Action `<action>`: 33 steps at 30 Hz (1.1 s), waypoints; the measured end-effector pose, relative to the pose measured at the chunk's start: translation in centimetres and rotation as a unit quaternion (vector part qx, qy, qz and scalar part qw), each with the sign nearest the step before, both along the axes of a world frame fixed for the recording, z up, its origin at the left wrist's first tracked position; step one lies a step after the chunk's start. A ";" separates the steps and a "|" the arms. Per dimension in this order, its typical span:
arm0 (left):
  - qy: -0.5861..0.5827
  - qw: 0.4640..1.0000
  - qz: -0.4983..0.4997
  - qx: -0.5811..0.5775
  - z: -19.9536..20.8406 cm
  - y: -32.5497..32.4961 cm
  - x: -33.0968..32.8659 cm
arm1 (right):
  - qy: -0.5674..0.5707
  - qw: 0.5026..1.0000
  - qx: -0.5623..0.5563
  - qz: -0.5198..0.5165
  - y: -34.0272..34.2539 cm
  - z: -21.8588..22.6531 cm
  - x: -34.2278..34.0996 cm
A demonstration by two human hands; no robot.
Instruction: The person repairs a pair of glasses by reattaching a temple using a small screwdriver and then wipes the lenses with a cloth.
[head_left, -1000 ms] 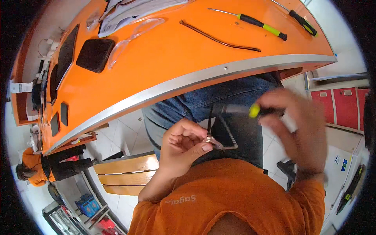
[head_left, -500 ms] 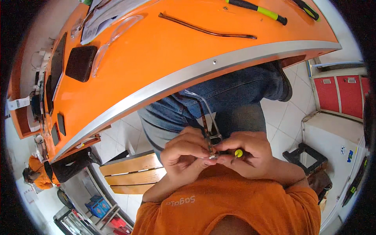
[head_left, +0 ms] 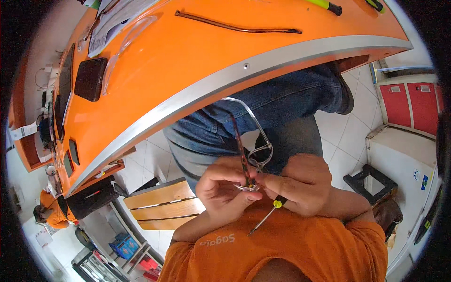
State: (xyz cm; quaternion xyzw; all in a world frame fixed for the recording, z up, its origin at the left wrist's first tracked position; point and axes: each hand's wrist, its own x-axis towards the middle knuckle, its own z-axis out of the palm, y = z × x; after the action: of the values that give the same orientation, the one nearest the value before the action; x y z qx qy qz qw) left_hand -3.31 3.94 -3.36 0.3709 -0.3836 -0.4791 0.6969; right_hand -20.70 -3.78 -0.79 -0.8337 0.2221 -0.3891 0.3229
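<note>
Above my lap, in front of my chest, I hold a pair of eyeglasses with one clear temple [head_left: 253, 117] and one brown mottled temple [head_left: 238, 141]. My left hand [head_left: 220, 190] pinches the frame by the hinge end of the brown temple. The fingertips of my right hand [head_left: 300, 185] meet the frame near its middle. Tucked in that same hand is a small screwdriver [head_left: 264, 220] with a yellow collar, its metal shaft pointing down-left toward my shirt. Part of its handle and the hinge are hidden by fingers.
On the orange table [head_left: 188, 61] lie a loose brown temple [head_left: 235, 27], a dark flat case [head_left: 90, 79], a clear curved piece [head_left: 123, 49] and green-black tools [head_left: 329, 5]. A slatted wooden bench [head_left: 162, 199] stands at left, with another person [head_left: 52, 207] beyond. Red drawers [head_left: 406, 105] are at right.
The screwdriver has swung in my right hand, and its shaft now points down-left, off the glasses. The frame has turned, showing more of the clear side. The view has shifted slightly.
</note>
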 end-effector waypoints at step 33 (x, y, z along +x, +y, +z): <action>0.279 0.958 -0.039 0.058 -0.1 -0.4 -0.3 | 0.153 0.988 -0.002 -0.007 0.1 4.3 -3.0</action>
State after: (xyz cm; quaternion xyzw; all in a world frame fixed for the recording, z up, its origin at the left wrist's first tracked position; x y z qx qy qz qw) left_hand -3.56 3.57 -3.43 0.2471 -0.1593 -0.6116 0.7345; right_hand -23.65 -3.68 3.55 -0.8824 0.2740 -0.2598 0.2809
